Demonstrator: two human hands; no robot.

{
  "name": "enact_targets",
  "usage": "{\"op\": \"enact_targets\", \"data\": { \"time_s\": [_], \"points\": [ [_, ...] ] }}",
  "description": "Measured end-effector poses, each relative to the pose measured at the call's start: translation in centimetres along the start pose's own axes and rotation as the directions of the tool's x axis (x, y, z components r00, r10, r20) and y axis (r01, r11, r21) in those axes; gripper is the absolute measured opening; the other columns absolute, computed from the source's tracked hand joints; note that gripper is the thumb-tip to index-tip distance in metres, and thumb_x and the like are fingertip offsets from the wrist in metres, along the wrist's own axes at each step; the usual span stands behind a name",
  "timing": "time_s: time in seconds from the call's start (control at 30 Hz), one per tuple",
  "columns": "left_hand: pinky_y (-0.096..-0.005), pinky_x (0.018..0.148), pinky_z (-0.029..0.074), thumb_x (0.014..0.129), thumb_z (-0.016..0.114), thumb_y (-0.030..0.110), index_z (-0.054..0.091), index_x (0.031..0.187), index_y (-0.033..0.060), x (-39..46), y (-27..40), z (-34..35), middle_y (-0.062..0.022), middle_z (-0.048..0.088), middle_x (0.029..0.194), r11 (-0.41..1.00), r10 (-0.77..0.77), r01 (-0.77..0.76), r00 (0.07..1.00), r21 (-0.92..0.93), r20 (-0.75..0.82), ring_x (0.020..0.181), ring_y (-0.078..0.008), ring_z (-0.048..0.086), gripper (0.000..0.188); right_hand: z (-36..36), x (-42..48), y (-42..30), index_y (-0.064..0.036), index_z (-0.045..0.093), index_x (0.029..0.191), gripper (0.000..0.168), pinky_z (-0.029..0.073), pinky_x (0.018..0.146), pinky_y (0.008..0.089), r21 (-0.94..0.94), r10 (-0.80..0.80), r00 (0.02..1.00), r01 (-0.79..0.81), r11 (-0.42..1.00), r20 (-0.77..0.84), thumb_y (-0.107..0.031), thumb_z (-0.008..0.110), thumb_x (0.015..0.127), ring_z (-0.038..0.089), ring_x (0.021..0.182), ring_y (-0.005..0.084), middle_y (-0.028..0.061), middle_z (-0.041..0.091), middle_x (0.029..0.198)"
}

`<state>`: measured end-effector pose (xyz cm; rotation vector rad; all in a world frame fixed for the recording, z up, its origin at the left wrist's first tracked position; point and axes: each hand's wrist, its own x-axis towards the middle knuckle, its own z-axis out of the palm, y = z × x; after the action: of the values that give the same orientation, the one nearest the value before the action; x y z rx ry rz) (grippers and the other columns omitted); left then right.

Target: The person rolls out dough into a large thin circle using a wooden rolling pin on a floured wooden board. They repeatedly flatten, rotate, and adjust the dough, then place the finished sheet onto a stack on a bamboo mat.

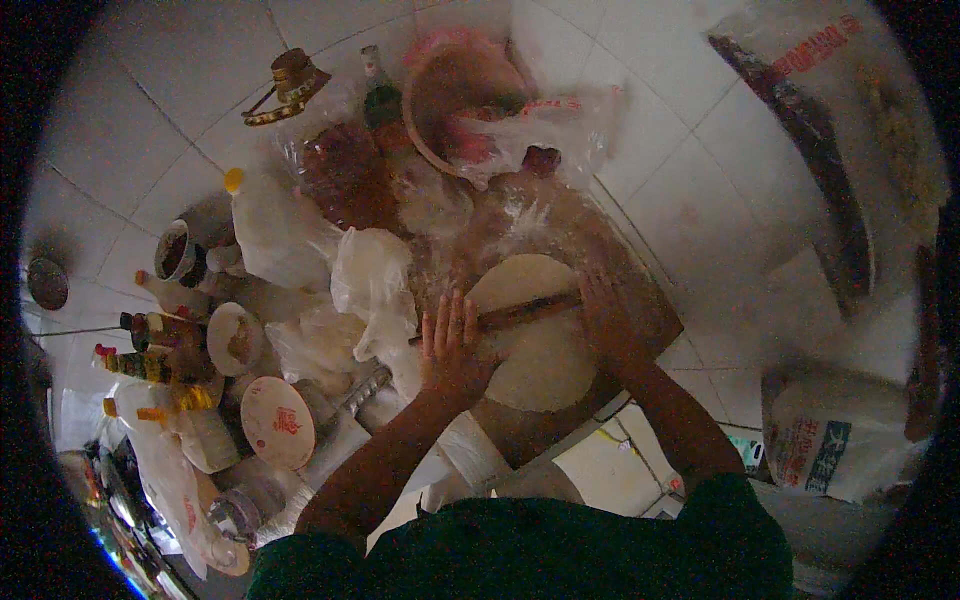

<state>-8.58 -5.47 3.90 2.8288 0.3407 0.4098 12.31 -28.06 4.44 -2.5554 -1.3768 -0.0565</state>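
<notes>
A large round sheet of dough lies flat on a floured brown board. Across it runs a thin wooden rolling pin, slightly tilted. My left hand rests palm down over the pin's left end, fingers stretched forward. Over the right end lies my right hand, also palm down; its fingers are dim and blurred. Neither hand's fingers are seen wrapped round the pin. White flour is scattered over the far part of the board.
Left of the board stand a white plastic bag, a jug with a yellow cap, several bottles and a round patterned lid or plate. Beyond are a green glass bottle and a large round basin. A printed bag sits at right.
</notes>
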Motion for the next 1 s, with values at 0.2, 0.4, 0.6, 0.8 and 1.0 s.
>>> {"op": "enact_targets", "data": {
  "time_s": [0.2,0.4,0.6,0.8,1.0],
  "points": [
    [-0.0598,0.124,0.019,0.097,0.056,0.061,0.024,0.159,-0.0051,8.9,-3.7,1.8,-0.0265,0.024,0.167,0.966,-0.234,0.245,0.966,0.088,-0.113,0.155,-0.0441,0.023,0.096,0.8,10.4,-1.2,-0.001,0.026,0.162,0.081,0.017,0.127,0.0561,-0.016,0.130,0.983,-0.133,0.991,-0.128,-0.029,0.064,0.096,0.027,0.154,0.0413,0.0246,0.029,0.166],
    [-0.0585,0.125,0.019,0.099,0.052,0.060,0.026,0.158,-0.0063,7.7,-4.1,1.8,-0.0255,0.023,0.168,0.964,-0.218,0.230,0.971,0.130,-0.103,0.155,-0.0428,0.023,0.093,1.7,11.4,-1.0,-0.001,0.027,0.161,0.085,0.018,0.126,0.0579,0.005,0.044,0.970,-0.044,0.999,-0.240,-0.034,0.068,0.094,0.028,0.152,0.0452,0.0257,0.027,0.165],
    [-0.0586,0.125,0.019,0.101,0.051,0.058,0.025,0.159,-0.0055,1.7,-0.9,1.7,-0.0243,0.023,0.168,0.990,-0.124,0.127,0.991,0.065,-0.054,0.156,-0.0418,0.021,0.090,0.4,0.8,-0.6,0.003,0.027,0.160,0.084,0.016,0.126,0.0591,-0.212,-0.008,1.000,0.012,0.977,0.022,-0.033,0.067,0.096,0.025,0.153,0.0461,0.0261,0.027,0.165],
    [-0.0584,0.125,0.019,0.102,0.048,0.059,0.024,0.159,-0.0054,10.2,-4.7,2.3,-0.0242,0.023,0.168,0.924,-0.383,0.383,0.923,0.003,-0.045,0.157,-0.0415,0.018,0.089,2.7,13.2,-0.7,-0.003,0.030,0.161,0.080,0.021,0.125,0.0576,-0.136,0.127,0.965,-0.161,0.978,-0.231,-0.035,0.066,0.097,0.029,0.153,0.0397,0.0209,0.037,0.162],
    [-0.0579,0.125,0.018,0.097,0.057,0.060,0.024,0.159,-0.0057,2.8,-1.2,1.8,-0.0244,0.022,0.168,0.976,-0.196,0.191,0.980,0.103,0.036,0.157,-0.0419,0.016,0.096,3.8,7.7,0.4,-0.006,0.035,0.159,0.075,0.022,0.123,0.0609,-0.044,0.119,0.993,-0.120,0.992,-0.027,-0.034,0.066,0.097,0.028,0.154,0.0394,0.0188,0.036,0.164]
  ]
}}
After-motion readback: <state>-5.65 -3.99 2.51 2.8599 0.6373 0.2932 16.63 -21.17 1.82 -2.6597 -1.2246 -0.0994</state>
